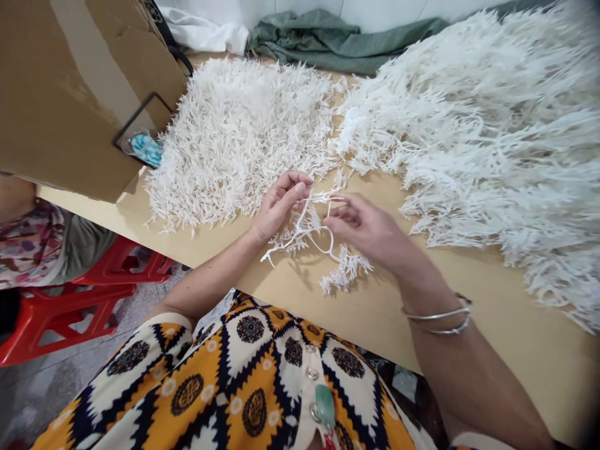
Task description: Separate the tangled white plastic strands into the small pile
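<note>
Between my two hands runs a thin white branching strand (304, 232), its lower loops hanging over the tan table. My left hand (284, 203) pinches its upper left part between thumb and fingers. On the right, my right hand (359, 225) has curled fingers closed on the strand's other side. Just below lies a small frilly white cluster (345, 272) on the tabletop. Behind my left hand spreads a wide pile of short white frilly pieces (244, 137). A larger heap of long white strands (487, 144) fills the right side.
A cardboard box (79, 87) stands at the back left, with a blue-and-white bundle (146, 149) beside it. Green cloth (337, 40) and white cloth (201, 31) lie along the wall. Red stools (70, 312) and a person's patterned clothing (35, 244) are at left.
</note>
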Demonstrator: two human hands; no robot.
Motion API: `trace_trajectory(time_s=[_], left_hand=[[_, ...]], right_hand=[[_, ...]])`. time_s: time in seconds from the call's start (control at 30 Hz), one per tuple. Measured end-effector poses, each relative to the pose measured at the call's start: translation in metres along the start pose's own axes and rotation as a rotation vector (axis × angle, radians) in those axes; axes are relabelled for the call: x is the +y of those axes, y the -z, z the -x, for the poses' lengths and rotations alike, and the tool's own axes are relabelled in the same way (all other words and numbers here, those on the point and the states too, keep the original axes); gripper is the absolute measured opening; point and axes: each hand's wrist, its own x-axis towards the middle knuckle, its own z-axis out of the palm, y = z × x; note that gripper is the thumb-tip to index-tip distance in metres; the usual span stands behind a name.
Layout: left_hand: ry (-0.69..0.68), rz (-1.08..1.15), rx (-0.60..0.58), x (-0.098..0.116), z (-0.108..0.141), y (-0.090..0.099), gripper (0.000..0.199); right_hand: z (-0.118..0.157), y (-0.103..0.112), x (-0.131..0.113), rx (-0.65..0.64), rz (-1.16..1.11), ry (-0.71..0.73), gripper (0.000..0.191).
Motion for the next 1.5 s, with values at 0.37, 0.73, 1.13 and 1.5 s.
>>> trace_trajectory(time_s=[0.37, 0.73, 1.13, 1.5], left_hand=[[-0.419, -0.459, -0.101, 0.012, -0.001, 0.017, 0.031], [-0.543, -1.047, 0.006, 0.020, 0.006, 0.001, 0.037], [-0.653, -1.054, -0.092, 0.002, 0.010, -0.006, 0.046], [-0.108, -0.411, 0.040, 0.015, 0.008, -0.007, 0.033]], right_hand=[[-0.006, -0.024, 0.020, 0.306, -0.544, 0.045, 0.023], [0.000, -0.024, 0.010, 0.494, -0.581, 0.308, 0.025], [0.004, -0.046, 0.011, 0.364, -0.618, 0.180, 0.014], [0.010, -0.049, 0.003, 0.438, -0.466, 0.075, 0.019]])
